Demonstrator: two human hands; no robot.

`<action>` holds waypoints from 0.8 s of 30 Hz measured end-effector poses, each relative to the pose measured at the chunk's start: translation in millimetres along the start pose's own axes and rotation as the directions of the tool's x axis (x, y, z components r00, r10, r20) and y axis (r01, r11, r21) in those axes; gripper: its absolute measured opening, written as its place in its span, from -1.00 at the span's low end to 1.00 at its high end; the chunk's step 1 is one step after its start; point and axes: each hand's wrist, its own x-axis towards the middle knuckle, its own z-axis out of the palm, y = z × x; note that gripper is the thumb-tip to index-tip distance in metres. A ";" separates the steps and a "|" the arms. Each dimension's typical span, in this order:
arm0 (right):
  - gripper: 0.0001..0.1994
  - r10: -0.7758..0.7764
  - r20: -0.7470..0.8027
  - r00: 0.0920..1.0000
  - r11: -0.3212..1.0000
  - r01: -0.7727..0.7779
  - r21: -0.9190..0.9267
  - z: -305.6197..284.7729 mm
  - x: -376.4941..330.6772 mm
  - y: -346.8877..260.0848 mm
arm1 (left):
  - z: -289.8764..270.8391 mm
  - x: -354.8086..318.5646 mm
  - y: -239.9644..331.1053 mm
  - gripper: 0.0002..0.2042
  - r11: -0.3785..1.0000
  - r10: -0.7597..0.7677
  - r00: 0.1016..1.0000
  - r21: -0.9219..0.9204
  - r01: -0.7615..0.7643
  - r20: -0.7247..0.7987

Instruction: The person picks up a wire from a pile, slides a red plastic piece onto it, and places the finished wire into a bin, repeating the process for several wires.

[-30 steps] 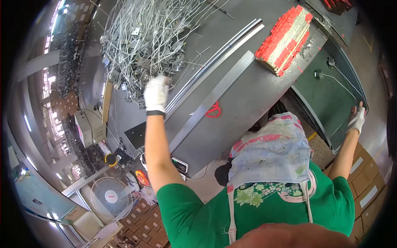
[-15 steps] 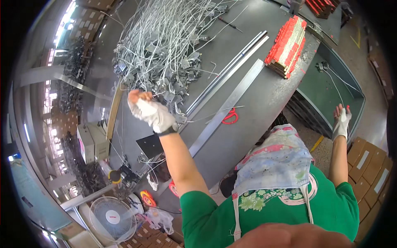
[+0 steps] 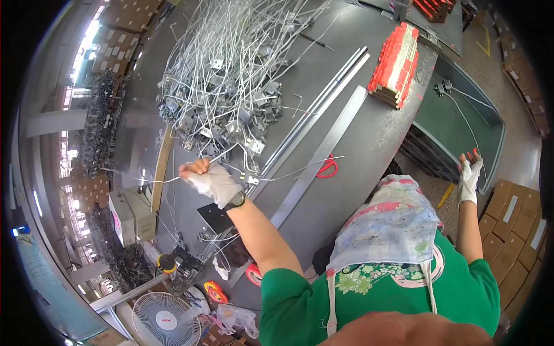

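In a partly fingerless white glove, my left hand (image 3: 212, 180) is closed round a white cable (image 3: 158, 181) above the table. One end of the cable sticks out to the left of my fingers. The cable runs from my fingers toward a heap of small metal parts (image 3: 219, 115) with white cables just beyond. My right hand (image 3: 470, 177), gloved alike, is at the near rim of a grey-green bin (image 3: 456, 124), fingers extended and apart. Inside the bin lie small metal parts (image 3: 443, 88) with white cables, one trailing down beside my right fingers.
On the grey table lie metal bars (image 3: 323, 155), red-handled scissors (image 3: 328, 166), a screwdriver (image 3: 316, 41) and a stack of red-edged strips (image 3: 395, 66). A white fan (image 3: 166, 320) stands at lower left. Cardboard boxes (image 3: 508, 230) are stacked at right.
My left hand has pulled back from the heap toward me, a cable now showing in it. At the bin my right hand has shifted slightly, and the cable beside it hangs apart from the fingertips.
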 end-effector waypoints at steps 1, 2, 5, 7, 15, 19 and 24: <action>-0.50 0.051 0.042 0.998 0.998 -0.053 0.041 2.6 0.6 3.6 | -0.8 -12.7 -8.9 -0.89 0.986 0.002 0.951 0.156 0.049 -0.310; -0.50 0.093 0.098 0.991 0.991 -0.102 0.086 9.4 5.3 0.2 | -2.3 -23.5 -14.1 -0.86 0.948 0.068 0.808 0.290 0.131 -0.586; -0.53 0.036 0.159 0.987 0.995 -0.049 0.081 38.6 -6.7 -19.5 | -1.0 -39.0 -9.6 -0.79 0.920 -0.083 0.956 0.348 0.182 -0.281; -0.54 -0.027 0.201 0.979 0.999 0.018 0.044 55.0 -20.4 -41.0 | 29.0 -25.5 17.9 -0.81 0.895 -0.013 0.972 0.430 0.116 -0.235; -0.57 -0.188 0.225 0.956 0.982 0.177 0.067 51.2 -26.9 -41.8 | 139.3 23.0 69.4 -0.84 0.831 0.105 0.993 0.553 -0.058 -0.054; -0.55 -0.329 0.331 0.884 0.934 0.356 -0.022 69.8 -43.5 -48.6 | 97.7 6.8 -28.6 -0.70 0.737 -0.500 0.866 0.521 0.431 -0.010; -0.59 -0.370 0.478 0.796 0.921 0.382 0.076 86.8 -81.2 -108.3 | 189.1 -52.2 -33.7 -0.75 0.687 -0.611 0.754 0.634 0.355 0.240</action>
